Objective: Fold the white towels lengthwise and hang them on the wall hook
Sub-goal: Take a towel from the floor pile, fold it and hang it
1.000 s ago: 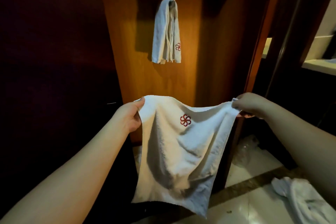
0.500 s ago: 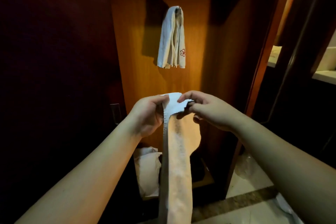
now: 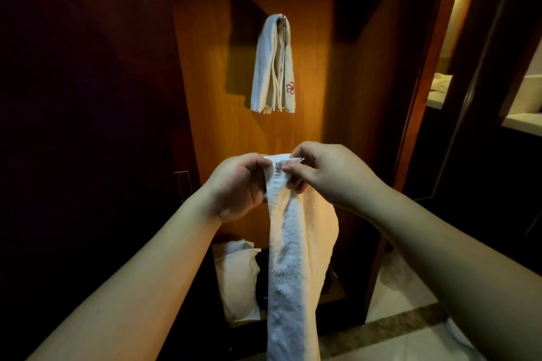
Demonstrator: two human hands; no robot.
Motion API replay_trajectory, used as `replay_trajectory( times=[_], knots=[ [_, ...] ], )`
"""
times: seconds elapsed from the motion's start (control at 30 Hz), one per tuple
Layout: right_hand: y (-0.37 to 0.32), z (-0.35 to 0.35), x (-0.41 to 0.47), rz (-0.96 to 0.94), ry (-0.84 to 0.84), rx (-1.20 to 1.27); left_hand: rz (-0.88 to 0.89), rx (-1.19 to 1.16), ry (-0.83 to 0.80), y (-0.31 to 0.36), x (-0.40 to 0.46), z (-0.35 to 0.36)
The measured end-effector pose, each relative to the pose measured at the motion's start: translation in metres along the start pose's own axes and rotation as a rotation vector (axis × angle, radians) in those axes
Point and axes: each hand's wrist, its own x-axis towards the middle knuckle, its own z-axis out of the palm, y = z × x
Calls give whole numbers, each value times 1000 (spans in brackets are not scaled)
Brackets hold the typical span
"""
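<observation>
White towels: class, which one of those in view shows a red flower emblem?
The towel hanging on the wall hook, with the emblem near its lower right corner. The folded towel held by both hands shows none.

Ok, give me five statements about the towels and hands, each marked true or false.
1. Both hands pinch the top edge of the folded towel. True: the left hand and the right hand meet there.
2. The hanging towel shows a red flower emblem. True.
3. The wall hook is bare. False: a towel drapes over it.
4. The held towel is spread wide open. False: it hangs as a narrow strip.
5. The wall panel is white tile. False: it is wood.
</observation>
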Motion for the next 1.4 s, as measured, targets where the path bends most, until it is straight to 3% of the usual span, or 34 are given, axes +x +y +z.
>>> replay_trajectory(
  times=[0.3, 0.5, 0.6, 0.8, 1.03, 1.17, 1.3, 1.4],
  knots=[
    [-3, 0, 3, -35, 30, -56, 2, 182, -165, 12, -9, 7],
    [-3, 4, 8, -4, 14, 17, 17, 382, -80, 8, -7, 4],
    [-5, -6, 12, 88, -169, 164, 12, 481, -104, 8, -6, 0],
    [23, -28, 14, 240, -530, 327, -77, 401, -28, 13, -3, -5],
    [76, 1, 0, 427, -865, 74, -71, 373, 74, 27, -7, -12],
    [93, -17, -2, 496, -704, 31, -49, 388, 137, 33, -8, -32],
    [90, -41, -3, 354, -415, -147, -27, 361, 168, 25, -9, -45],
    [83, -42, -6, 267, -160, -100, 46, 289, 181, 20, -8, -53]
  ],
)
